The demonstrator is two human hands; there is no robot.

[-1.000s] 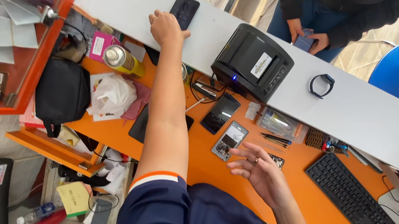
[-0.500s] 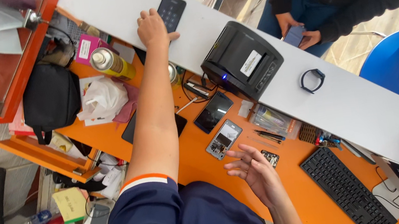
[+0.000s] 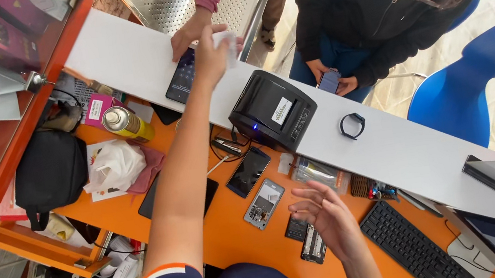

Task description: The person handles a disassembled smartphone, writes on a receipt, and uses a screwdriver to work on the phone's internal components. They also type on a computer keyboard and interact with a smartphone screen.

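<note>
White counter (image 3: 138,60) runs diagonally across the head view, with the orange desk (image 3: 242,231) below it. Ordered large to small.

Black receipt printer (image 3: 272,110) sits at the counter's near edge, a blue light lit on its side. Black bag (image 3: 50,175) lies closed at the desk's left end, contents not visible. Black keyboard (image 3: 412,251) lies at lower right. White plastic bag (image 3: 114,167) rests crumpled on a pink cloth (image 3: 146,168); what it holds cannot be told. Yellow spray can (image 3: 126,124) lies on its side just above the bag. Clear packet (image 3: 317,173) lies at the counter's foot, holding small flat items too blurred to identify. Opened phone (image 3: 264,203) lies on the orange desk with its inner parts exposed, and a dark phone (image 3: 248,171) lies beside it.

Left hand (image 3: 212,56) is stretched out over the counter, fingers pinching a small white slip (image 3: 226,43). The slip is held above the counter's far edge, right beside another person's hand (image 3: 189,33) in a pink sleeve. That hand rests at the top of a dark smartphone (image 3: 181,77) lying flat on the counter.

Right hand (image 3: 328,218) hovers over the desk, fingers spread and loosely curled, holding nothing. It is nearest two small dark phone parts (image 3: 305,238).

Black wristband (image 3: 352,125) lies on the counter right of the printer.
</note>
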